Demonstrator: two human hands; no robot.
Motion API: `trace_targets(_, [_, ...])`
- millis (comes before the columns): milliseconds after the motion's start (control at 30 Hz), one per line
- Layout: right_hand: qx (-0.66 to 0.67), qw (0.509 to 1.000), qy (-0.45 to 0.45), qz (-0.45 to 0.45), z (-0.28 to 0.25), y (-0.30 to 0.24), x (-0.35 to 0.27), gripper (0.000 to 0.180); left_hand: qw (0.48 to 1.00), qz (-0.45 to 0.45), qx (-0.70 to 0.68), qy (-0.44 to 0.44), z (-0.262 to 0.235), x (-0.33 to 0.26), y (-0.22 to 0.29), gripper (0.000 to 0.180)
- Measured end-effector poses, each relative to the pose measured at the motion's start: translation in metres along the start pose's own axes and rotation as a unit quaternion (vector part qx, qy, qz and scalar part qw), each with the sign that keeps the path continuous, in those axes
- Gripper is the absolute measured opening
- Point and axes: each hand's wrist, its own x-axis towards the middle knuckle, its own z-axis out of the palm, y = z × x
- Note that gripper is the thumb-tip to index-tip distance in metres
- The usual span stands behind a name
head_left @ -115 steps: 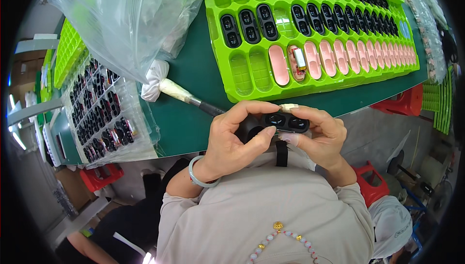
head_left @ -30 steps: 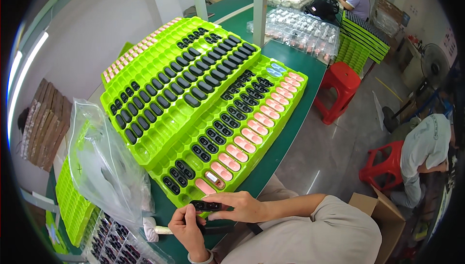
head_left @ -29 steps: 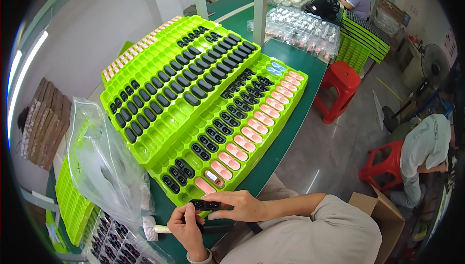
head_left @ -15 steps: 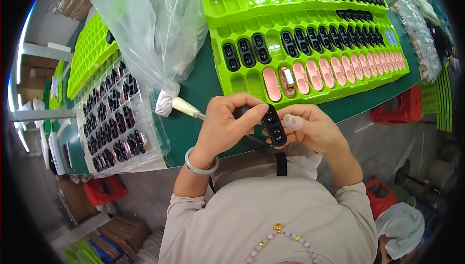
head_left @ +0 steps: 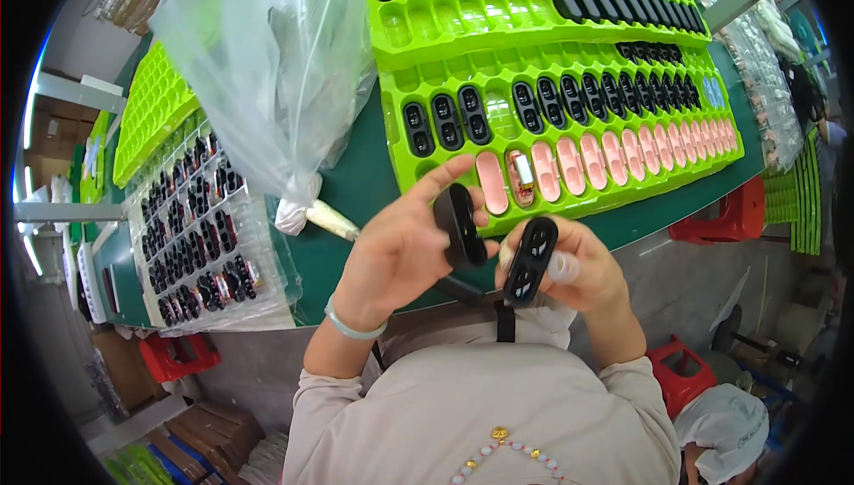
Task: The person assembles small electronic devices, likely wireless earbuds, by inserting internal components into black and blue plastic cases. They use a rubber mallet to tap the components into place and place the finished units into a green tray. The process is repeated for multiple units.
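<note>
In my left hand is a smooth black oval shell, tilted on edge between thumb and fingers, the index finger stretched out. My right hand grips a black oval insert with two shiny wells facing up. The two pieces are apart, both above the near edge of the green table. A pale finger cover sits on a right-hand finger. Just beyond my hands stands a bright green pocket tray. Its front row holds pink oval shells, one with a silver part inside; behind them are black two-well inserts.
Another green tray with black oval shells lies farther back. At left, a clear plastic bag hangs over the table near a pale-handled tool. Clear trays of small dark parts lie left. Red stools stand below.
My hands have drawn apart, each with its own black piece; before, they were close together around the two-well piece. The left fingers have spread. The whole view has shifted slightly.
</note>
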Motion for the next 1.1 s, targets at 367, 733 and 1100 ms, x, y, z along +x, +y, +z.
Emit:
trace_targets(367, [-0.051,0.997,0.046,-0.025,-0.008,-0.009,0.001,0.045,0.988,-0.066,0.141,-0.006,-0.004,-0.003,0.000,0.055])
trace_targets(733, [-0.095,0.993,0.063,0.018,-0.008,-0.011,0.011,0.033,0.974,-0.022,0.227,0.016,-0.010,-0.001,-0.004,0.048])
trace_targets(1100, [-0.152,0.982,0.097,0.060,0.004,-0.022,0.013,0.028,0.968,-0.010,0.248,0.038,-0.010,-0.001,-0.007,0.050])
